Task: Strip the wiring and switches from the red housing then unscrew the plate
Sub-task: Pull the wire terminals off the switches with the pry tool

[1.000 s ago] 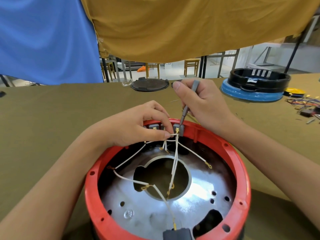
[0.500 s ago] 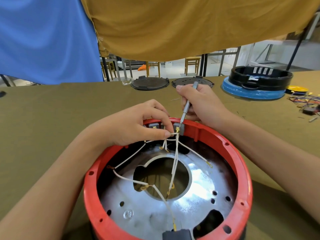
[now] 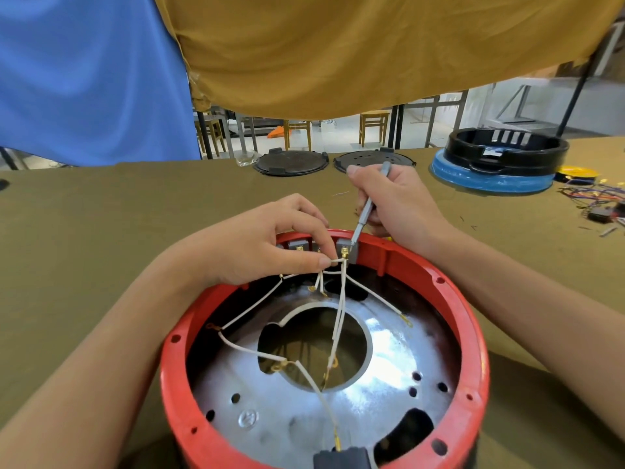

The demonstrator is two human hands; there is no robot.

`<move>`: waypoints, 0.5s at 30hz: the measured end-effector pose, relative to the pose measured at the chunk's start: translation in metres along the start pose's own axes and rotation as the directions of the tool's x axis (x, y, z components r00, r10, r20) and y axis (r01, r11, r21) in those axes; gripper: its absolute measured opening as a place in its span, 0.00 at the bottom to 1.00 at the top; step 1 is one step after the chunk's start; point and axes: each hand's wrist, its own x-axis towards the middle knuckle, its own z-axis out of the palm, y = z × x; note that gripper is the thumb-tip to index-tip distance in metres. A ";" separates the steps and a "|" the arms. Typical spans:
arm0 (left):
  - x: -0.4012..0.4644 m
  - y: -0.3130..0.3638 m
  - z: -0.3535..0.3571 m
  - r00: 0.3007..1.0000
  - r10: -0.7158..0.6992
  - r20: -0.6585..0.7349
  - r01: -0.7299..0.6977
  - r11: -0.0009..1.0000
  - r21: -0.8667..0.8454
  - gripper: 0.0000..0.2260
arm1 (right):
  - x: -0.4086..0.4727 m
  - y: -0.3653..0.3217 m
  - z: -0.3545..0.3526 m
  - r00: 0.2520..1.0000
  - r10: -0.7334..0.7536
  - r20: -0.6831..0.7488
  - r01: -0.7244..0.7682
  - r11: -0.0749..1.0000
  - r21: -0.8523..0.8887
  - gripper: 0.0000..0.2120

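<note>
The round red housing stands open in front of me, with a shiny metal plate inside. White wires with brass terminals run across the plate to grey switches on the far rim. My left hand pinches a white wire at the rightmost switch's terminal. My right hand grips a thin grey screwdriver, its tip set on that switch. Another grey switch sits at the near rim.
Two black round lids lie at the table's far edge. A black ring on a blue base stands at the far right, with a tangle of coloured wires beside it. Blue and mustard cloths hang behind.
My right hand has shifted slightly back and right with the screwdriver, uncovering the second black lid. My left hand keeps its pinch on the wire.
</note>
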 end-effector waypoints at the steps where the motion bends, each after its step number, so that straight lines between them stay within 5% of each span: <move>1: 0.000 0.000 0.000 1.000 -0.004 0.002 0.004 1.000 0.003 0.05 | -0.001 0.000 -0.001 1.000 -0.010 -0.024 0.010 1.000 0.030 0.22; 9: -0.001 0.002 0.000 1.000 -0.013 0.005 0.013 1.000 0.007 0.06 | -0.001 0.000 -0.002 0.995 -0.097 -0.015 0.097 0.995 -0.005 0.21; 15: 0.000 0.000 0.000 1.000 -0.012 0.010 0.012 1.000 0.024 0.03 | -0.001 0.000 0.000 0.990 0.020 0.140 0.003 0.987 -0.162 0.21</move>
